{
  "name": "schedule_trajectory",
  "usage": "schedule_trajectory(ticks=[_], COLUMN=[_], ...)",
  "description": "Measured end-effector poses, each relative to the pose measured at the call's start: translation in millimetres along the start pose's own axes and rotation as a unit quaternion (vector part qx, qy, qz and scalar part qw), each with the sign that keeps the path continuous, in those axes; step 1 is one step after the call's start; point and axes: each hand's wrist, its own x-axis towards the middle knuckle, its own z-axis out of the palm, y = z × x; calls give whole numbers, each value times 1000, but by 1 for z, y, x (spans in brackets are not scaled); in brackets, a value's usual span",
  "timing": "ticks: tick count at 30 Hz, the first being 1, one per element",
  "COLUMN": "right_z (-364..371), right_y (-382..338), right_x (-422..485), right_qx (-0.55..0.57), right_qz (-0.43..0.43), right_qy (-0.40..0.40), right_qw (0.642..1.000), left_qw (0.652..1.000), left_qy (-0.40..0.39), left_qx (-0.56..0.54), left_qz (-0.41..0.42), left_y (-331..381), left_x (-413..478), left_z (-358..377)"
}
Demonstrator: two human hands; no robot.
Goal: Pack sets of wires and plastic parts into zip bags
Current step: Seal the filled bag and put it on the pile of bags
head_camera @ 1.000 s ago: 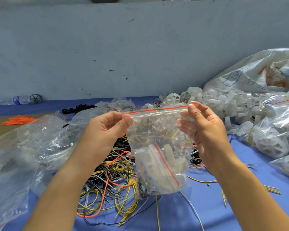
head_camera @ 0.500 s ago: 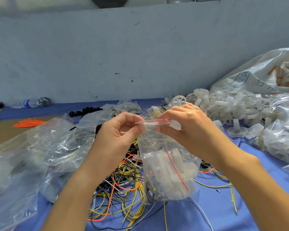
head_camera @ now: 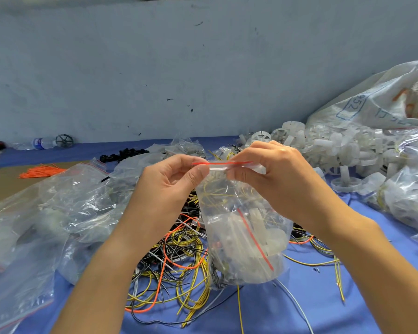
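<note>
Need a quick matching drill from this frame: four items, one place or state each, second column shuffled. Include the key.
Items
1. zip bag
2. water bottle
3. orange wire bundle
4. white plastic wheels

Places or states
a. heaped on the right side of the blue table
b. pinched at its seal strip by the left hand and the right hand
c. lying on its side by the wall, far left
d. on the brown board, left

Pairs: 1-b, 2-c, 3-d, 4-a
</note>
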Motion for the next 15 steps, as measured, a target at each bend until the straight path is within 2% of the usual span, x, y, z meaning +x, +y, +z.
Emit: schedule_trajectory(ticks=[5,10,15], right_z=[-1,0,-1], right_y=[-2,-2,-1], right_x=[0,0,-1], right_qx=[-1,-1,6], right_qz=[8,4,5], right_qy=[4,6,6], right_qw=[1000,1000,1000], left_qw=[1000,1000,998], left_qy=[13,-6,15], left_qx=[7,22,55], left_qz=[-1,-6,9], left_y=[2,7,7], left_x=[-1,-4,-4], left_z=[2,5,6])
